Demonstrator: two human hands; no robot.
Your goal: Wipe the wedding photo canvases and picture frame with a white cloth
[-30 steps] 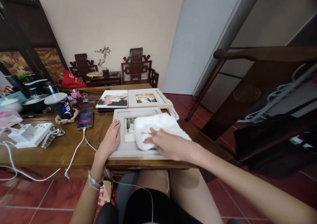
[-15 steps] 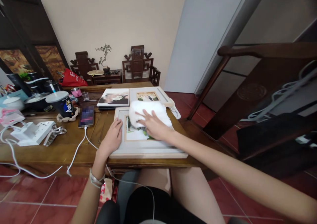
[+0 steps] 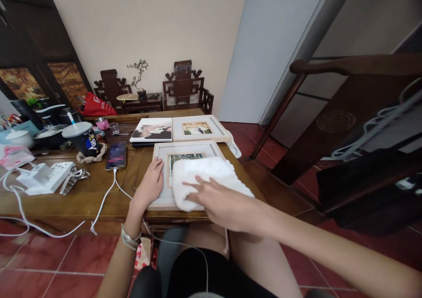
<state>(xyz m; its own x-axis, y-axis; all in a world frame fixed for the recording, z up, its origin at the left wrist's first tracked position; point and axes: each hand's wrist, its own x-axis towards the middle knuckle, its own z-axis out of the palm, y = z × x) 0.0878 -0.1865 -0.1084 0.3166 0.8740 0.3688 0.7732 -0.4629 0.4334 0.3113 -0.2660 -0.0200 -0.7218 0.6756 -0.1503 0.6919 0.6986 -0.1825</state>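
Observation:
A light wooden picture frame [image 3: 201, 145] lies flat at the table's near edge, with a photo inside a pale mat. On its left border rests my left hand [image 3: 150, 186], fingers laid out along the rim and not wrapped round it. My right hand [image 3: 219, 197] presses from above on a white fluffy cloth [image 3: 201, 168], its fingers spread over the fabric. The cloth covers most of the photo and the frame's lower right part, reaching past the near edge. The photo's upper strip still shows. My right thumb is hidden.
Behind lie a second picture frame [image 3: 219, 131] and a photo panel [image 3: 158, 129]. To the left are a charging phone [image 3: 116, 155], a lidded dark cup [image 3: 84, 139], a power strip [image 3: 52, 177] and white cables [image 3: 105, 197]. A wooden chair [image 3: 316, 87] stands at the right.
My right hand and the white cloth have slid toward me, from the frame's far side to its near edge. The photo's upper part is now uncovered. My left hand stays on the border.

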